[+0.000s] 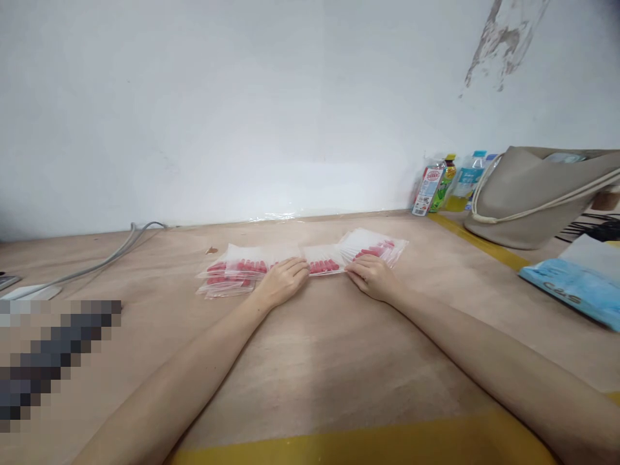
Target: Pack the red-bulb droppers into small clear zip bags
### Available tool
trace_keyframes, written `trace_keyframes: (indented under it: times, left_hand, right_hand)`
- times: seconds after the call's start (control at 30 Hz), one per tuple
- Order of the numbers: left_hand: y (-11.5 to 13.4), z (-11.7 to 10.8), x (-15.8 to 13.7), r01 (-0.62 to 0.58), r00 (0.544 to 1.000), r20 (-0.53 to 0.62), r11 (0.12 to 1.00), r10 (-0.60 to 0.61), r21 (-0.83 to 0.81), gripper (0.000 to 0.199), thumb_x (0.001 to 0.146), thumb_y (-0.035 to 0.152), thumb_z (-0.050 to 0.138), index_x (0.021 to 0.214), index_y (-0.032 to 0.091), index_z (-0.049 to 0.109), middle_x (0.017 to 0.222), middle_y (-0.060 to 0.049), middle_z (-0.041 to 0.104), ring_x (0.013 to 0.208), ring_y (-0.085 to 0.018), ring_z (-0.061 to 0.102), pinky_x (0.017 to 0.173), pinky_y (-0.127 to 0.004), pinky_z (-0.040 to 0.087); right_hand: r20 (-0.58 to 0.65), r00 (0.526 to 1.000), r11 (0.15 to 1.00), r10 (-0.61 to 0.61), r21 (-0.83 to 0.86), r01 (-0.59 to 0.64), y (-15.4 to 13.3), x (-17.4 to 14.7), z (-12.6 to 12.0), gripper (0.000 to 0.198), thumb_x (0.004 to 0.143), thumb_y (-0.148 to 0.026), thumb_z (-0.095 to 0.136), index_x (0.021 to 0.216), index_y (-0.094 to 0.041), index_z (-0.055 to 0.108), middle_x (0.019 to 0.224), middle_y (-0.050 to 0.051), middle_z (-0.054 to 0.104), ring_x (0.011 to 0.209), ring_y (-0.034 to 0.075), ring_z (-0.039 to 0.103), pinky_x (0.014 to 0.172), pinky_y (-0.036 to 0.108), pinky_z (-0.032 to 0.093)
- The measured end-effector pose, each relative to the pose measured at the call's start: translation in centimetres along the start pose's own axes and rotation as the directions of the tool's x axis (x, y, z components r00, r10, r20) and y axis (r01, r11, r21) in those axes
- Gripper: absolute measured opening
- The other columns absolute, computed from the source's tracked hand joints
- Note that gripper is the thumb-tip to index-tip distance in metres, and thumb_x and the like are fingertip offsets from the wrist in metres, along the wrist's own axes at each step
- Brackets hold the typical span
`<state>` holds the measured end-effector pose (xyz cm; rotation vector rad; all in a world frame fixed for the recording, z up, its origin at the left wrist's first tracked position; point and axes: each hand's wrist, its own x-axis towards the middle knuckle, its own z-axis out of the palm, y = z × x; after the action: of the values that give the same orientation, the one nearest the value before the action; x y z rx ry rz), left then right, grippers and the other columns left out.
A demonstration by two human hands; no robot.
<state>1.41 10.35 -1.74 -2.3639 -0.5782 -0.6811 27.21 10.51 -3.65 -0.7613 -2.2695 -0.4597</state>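
Several clear plastic bags with small red pieces inside lie in a row on the table. My left hand [285, 279] rests over the row, its fingers curled together at the left edge of the middle plastic bag [323, 265]; its thumb is hidden. On the other side, my right hand [375, 278] has thumb and fingers closed at the near corner where the middle bag meets the fanned bags [372, 244]. To the left of my left hand, more bags [227, 274] overlap in a loose stack. What the red pieces are is too small to tell.
A brown table [310, 361] carries yellow tape [339, 445] along its near side. Grey cables [121, 248] run at the left. Drink containers [429, 187], a beige bag [527, 194] and a blue packet [571, 287] stand or lie at the right. A white wall [242, 116] rises behind.
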Motion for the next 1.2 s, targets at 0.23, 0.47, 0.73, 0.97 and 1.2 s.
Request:
trace_keyframes:
  times: [0.23, 0.47, 0.73, 0.97, 1.2]
  left_hand:
    - [-0.1, 0.0, -0.2, -0.044, 0.998, -0.046, 0.998, 0.042, -0.034, 0.018, 0.088, 0.011, 0.042, 0.087, 0.012, 0.06, 0.095, -0.008, 0.067, 0.092, -0.018, 0.062, 0.083, -0.034, 0.051]
    - [0.5, -0.2, 0.2, -0.041, 0.998, -0.041, 0.997, 0.039, -0.063, 0.019, 0.09, 0.013, 0.042, 0.088, 0.014, 0.061, 0.096, -0.007, 0.067, 0.092, -0.018, 0.062, 0.083, -0.034, 0.051]
    - [0.4, 0.0, 0.2, -0.007, 0.999, -0.037, 0.998, 0.004, -0.064, 0.022, 0.09, 0.01, 0.038, 0.092, 0.013, 0.06, 0.096, -0.009, 0.066, 0.094, -0.018, 0.062, 0.083, -0.035, 0.051]
    - [0.3, -0.1, 0.3, 0.03, 0.998, -0.058, 0.997, -0.034, -0.068, 0.02, 0.09, 0.011, 0.04, 0.089, 0.013, 0.06, 0.093, -0.009, 0.067, 0.09, -0.019, 0.062, 0.081, -0.035, 0.051]
    - [0.3, 0.0, 0.2, 0.079, 0.993, -0.077, 0.993, -0.086, -0.086, 0.017, 0.089, 0.017, 0.044, 0.083, 0.015, 0.06, 0.086, -0.006, 0.068, 0.085, -0.017, 0.063, 0.078, -0.033, 0.051]
  right_hand:
    - [-0.013, 0.999, 0.999, -0.032, -0.042, 0.032, -0.2, 0.2, -0.4, 0.02, 0.085, -0.021, 0.045, 0.085, -0.017, 0.064, 0.079, 0.006, 0.067, 0.077, 0.016, 0.057, 0.071, 0.03, 0.04]
    - [0.027, 0.994, 0.983, -0.106, -0.148, 0.109, -3.0, 2.7, 1.0, 0.02, 0.086, -0.022, 0.045, 0.081, -0.021, 0.065, 0.076, 0.004, 0.066, 0.075, 0.016, 0.052, 0.069, 0.031, 0.032]
    - [0.009, 0.99, 0.974, -0.138, -0.18, 0.138, -3.9, 4.4, 2.8, 0.022, 0.088, -0.021, 0.042, 0.08, -0.018, 0.063, 0.076, 0.004, 0.064, 0.075, 0.016, 0.049, 0.07, 0.033, 0.029]
    - [0.012, 0.992, 0.975, -0.122, -0.187, 0.122, -3.6, 4.0, 2.0, 0.022, 0.088, -0.019, 0.04, 0.087, -0.018, 0.063, 0.077, 0.004, 0.065, 0.077, 0.016, 0.05, 0.074, 0.034, 0.027]
    - [0.008, 1.0, 0.982, -0.001, -0.191, 0.002, -1.3, 1.6, -0.4, 0.021, 0.086, -0.022, 0.046, 0.077, -0.019, 0.065, 0.07, 0.004, 0.065, 0.074, 0.015, 0.052, 0.073, 0.034, 0.027]
